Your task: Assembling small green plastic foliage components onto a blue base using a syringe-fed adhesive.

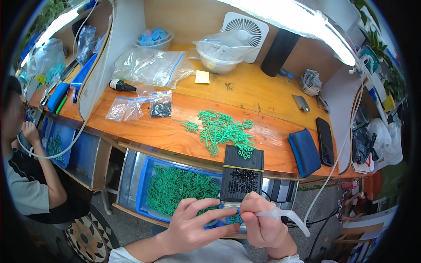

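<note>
My right hand (263,221) is closed around a translucent white pen-like tool (287,215) with a bent tube end. My left hand (197,225) has its fingers spread toward the right hand, just below a black ribbed tray (228,195). I cannot see anything held in the left hand. On the tray lie many small black beads (244,179), below a yellow rubber band (245,167) stretched across it. Green branch-like pieces with small rings (219,129) are heaped on the table beyond the tray; one overlaps its far edge.
A blue bin (142,193) full of green pieces sits in an open drawer at left. A blue pouch (304,152) and a phone (324,141) lie at right. Zip bags (149,65), bowls (219,61) and a fan (252,33) stand farther back. Another person sits far left.
</note>
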Demonstrator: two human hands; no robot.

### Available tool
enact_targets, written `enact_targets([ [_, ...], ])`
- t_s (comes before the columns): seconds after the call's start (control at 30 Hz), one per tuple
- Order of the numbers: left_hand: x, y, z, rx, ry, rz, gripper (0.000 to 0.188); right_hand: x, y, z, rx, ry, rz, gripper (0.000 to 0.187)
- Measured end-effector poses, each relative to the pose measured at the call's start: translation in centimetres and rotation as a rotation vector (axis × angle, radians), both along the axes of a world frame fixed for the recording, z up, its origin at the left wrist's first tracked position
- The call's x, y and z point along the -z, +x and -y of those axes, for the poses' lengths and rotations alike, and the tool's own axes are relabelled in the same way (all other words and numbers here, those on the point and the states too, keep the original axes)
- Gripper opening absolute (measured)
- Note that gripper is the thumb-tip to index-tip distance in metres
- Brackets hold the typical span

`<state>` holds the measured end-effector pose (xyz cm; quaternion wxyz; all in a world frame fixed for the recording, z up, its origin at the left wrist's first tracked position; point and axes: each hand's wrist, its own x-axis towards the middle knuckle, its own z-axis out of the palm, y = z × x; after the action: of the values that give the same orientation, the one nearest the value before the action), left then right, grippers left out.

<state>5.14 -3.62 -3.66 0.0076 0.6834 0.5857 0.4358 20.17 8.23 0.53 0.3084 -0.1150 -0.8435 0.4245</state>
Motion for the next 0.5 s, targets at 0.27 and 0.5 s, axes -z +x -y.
enact_targets([
  [0.27, 0.2, 0.0, -0.1, 0.0, 0.034, -0.003, 0.015, -0.4, 0.1, -0.1, -0.046, 0.031, 0.102, 0.017],
  [0.5, 0.5, 0.0, -0.2, 0.007, 0.035, -0.039, 0.025, 0.4, -0.2, -0.9, 0.184, 0.056, -0.041, 0.006],
])
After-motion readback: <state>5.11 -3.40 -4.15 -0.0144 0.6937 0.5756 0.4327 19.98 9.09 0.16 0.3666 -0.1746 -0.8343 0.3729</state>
